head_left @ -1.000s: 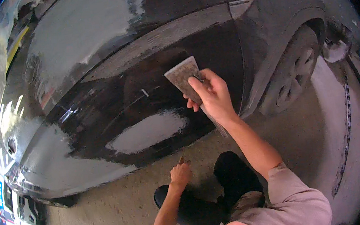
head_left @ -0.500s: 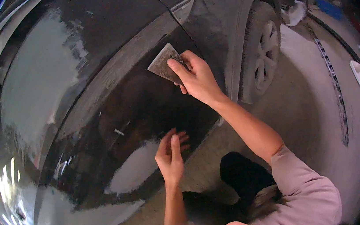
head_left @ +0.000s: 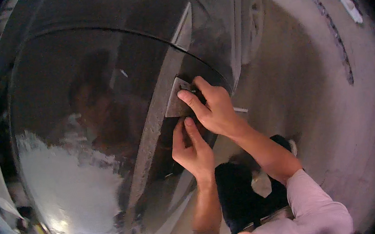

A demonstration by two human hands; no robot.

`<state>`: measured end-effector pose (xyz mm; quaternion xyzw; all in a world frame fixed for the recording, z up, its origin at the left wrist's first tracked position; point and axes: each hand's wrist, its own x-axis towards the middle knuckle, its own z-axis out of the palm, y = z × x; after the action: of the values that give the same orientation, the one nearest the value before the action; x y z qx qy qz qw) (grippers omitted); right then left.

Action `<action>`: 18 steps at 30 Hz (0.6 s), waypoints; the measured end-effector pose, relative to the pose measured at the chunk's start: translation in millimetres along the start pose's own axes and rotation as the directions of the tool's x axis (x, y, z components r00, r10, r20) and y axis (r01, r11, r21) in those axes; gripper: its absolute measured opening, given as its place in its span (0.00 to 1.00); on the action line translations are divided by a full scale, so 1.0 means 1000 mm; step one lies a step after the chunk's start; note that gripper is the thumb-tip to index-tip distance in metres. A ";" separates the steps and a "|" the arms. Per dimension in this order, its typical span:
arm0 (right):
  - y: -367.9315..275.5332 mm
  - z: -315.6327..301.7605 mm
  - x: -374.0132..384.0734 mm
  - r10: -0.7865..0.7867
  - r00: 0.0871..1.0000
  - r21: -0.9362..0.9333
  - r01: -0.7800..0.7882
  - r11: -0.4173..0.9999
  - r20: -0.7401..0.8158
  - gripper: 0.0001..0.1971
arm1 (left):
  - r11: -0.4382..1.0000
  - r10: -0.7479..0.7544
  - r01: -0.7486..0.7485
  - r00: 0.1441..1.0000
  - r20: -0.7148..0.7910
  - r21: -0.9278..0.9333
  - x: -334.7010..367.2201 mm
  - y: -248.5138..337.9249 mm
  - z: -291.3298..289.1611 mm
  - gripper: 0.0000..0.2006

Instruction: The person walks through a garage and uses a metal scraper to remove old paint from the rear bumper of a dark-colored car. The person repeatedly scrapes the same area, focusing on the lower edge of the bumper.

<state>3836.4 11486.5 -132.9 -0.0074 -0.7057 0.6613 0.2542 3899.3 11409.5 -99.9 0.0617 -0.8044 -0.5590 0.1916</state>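
A flat, squarish grey-brown putty spreader [head_left: 175, 102] is gripped in my right hand [head_left: 217, 110], thumb on its face. Its pale edge lies over the rough grey strip [head_left: 152, 123] that runs along the dark car door [head_left: 96, 86]; whether it touches cannot be told. Just below the spreader's lower corner, my left hand [head_left: 194, 154] has thumb and fingers drawn together. What those fingertips hold, if anything, is hidden. A light triangular piece [head_left: 183, 28] continues the strip beyond the door seam.
A large grey filler patch [head_left: 73, 188] covers the lower left of the bodywork. The car's wheel [head_left: 253, 26] stands at upper right. On the floor lie a long dark speckled strip [head_left: 330, 22] and a white object [head_left: 351, 9]. My knees [head_left: 243, 198] are bent below my arms.
My view has shifted along the car. The left hand, which had its fingers apart lower on the door, has come up beside the spreader and closed. The spreader is now over the grey strip.
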 end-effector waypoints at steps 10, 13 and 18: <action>-0.012 -0.002 0.022 0.028 0.982 -0.087 -0.045 0.995 -0.188 0.17 | 0.991 -0.133 0.132 0.989 -0.067 -0.025 0.025 0.030 0.027 0.08; -0.015 -0.007 0.019 0.009 0.983 -0.126 -0.033 0.992 -0.182 0.16 | 0.979 -0.151 0.138 0.985 -0.080 -0.147 0.019 0.027 0.031 0.07; -0.020 -0.020 0.011 -0.029 0.983 -0.151 0.001 0.988 -0.182 0.17 | 0.958 -0.142 0.134 0.990 -0.012 -0.254 0.006 0.030 0.031 0.07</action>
<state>3840.4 11506.4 -110.5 -0.0822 -0.7273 0.6006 0.3219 3885.9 11445.8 -80.7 0.1013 -0.7173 -0.6679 0.1707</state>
